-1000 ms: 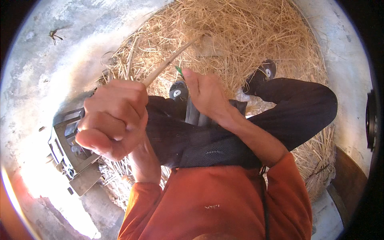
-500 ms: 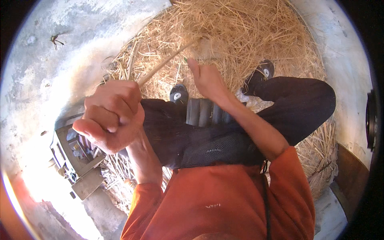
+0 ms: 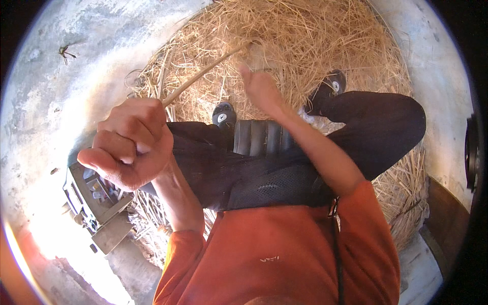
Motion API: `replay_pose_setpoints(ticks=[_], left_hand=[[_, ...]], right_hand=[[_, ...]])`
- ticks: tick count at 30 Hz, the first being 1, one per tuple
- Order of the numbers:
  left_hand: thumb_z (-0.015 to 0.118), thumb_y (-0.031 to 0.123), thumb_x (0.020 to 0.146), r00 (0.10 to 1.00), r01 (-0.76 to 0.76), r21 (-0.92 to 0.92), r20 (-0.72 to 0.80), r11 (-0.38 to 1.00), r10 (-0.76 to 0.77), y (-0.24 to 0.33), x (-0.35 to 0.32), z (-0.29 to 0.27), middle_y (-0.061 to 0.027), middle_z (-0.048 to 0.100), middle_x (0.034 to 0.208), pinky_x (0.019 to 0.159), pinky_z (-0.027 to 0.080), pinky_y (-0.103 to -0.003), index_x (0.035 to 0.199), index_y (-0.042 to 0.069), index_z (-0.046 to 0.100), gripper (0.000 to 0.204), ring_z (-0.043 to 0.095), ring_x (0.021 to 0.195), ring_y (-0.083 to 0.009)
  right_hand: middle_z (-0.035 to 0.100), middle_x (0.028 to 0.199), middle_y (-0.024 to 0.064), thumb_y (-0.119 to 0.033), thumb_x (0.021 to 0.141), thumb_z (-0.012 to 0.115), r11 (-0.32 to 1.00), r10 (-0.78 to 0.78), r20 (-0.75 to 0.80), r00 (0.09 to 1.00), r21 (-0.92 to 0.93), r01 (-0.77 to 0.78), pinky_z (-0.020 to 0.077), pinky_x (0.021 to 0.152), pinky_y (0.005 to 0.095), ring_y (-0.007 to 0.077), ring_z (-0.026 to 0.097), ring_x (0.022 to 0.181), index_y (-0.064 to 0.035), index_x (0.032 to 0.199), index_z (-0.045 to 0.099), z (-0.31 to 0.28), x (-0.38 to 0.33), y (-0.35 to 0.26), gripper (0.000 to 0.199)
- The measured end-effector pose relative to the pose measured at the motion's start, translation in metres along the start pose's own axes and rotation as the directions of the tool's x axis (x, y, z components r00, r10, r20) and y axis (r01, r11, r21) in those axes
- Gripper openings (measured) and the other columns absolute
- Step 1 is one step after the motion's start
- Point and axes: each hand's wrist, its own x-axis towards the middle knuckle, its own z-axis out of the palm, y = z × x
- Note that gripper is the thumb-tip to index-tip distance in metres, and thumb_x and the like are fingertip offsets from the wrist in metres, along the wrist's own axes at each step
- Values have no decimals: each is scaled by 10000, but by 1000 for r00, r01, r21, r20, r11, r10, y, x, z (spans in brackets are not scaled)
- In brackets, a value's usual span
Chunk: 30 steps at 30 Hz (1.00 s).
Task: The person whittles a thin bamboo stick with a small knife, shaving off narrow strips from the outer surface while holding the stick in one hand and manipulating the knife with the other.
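Observation:
My left hand (image 3: 127,140) is raised at the left, its fingers wrapped round the near end of a long, thin tan stick (image 3: 203,71). The stick slants up and away to the right, over the straw, and its far end lies just beyond my right hand (image 3: 262,91). That hand is closed, with the thumb reaching up past the curled fingers beside the stick. Slight blur hides what it may hold, and I cannot tell whether it touches the stick.
Loose straw (image 3: 315,35) covers the floor ahead and beside me. My dark-trousered legs (image 3: 376,119) are bent, with a black ribbed pad (image 3: 259,137) between them. A wooden frame with small items (image 3: 101,203) stands at left, near a pale wall (image 3: 56,96).
My left hand has shifted slightly left and up with the stick. My right hand has moved a little along with it and stays closed near the stick's far part.

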Motion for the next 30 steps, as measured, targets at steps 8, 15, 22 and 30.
replay_pose_setpoints(ticks=[8, 15, 22, 30], left_hand=[[172, 404, 991, 997, 58, 60, 46, 996, -61, 1, 4, -3, 35, 225, 432, 385, 145, -266, 563, 169, 295, 503, 132, 368, -97], [209, 378, 993, 981, 36, 96, -191, 995, -17, 8, -2, -11, 11, 258, 398, 329, 195, -275, 560, 140, 275, 499, 200, 308, -110], [204, 332, 996, 996, -24, 76, -79, 997, 30, 21, 2, 2, 23, 252, 393, 305, 161, -260, 553, 148, 287, 486, 174, 313, -89], [205, 316, 991, 994, 7, 147, -107, 989, 9, 10, -5, 19, 24, 251, 385, 295, 152, -242, 524, 154, 276, 499, 167, 297, -84]], right_hand=[[585, 773, 312, -397, 961, 280, 987, 162, -93, 982, 26, -160, 425, 792, 507, 472, 564, 842, 68, 897, 606, -3, 9, 26, 572], [568, 717, 279, -379, 950, 350, 965, -43, -104, 994, 253, 68, 427, 645, 481, 454, 554, 726, 51, 813, 587, -48, -39, -59, 509], [454, 589, 207, -240, 947, 404, 897, -337, 77, 938, 329, 295, 368, 482, 377, 367, 455, 509, 24, 781, 518, -66, -86, -119, 332], [529, 545, 226, -329, 928, 465, 873, -372, -70, 926, 313, 374, 430, 475, 477, 425, 543, 532, -24, 705, 543, -40, -90, -109, 385]])
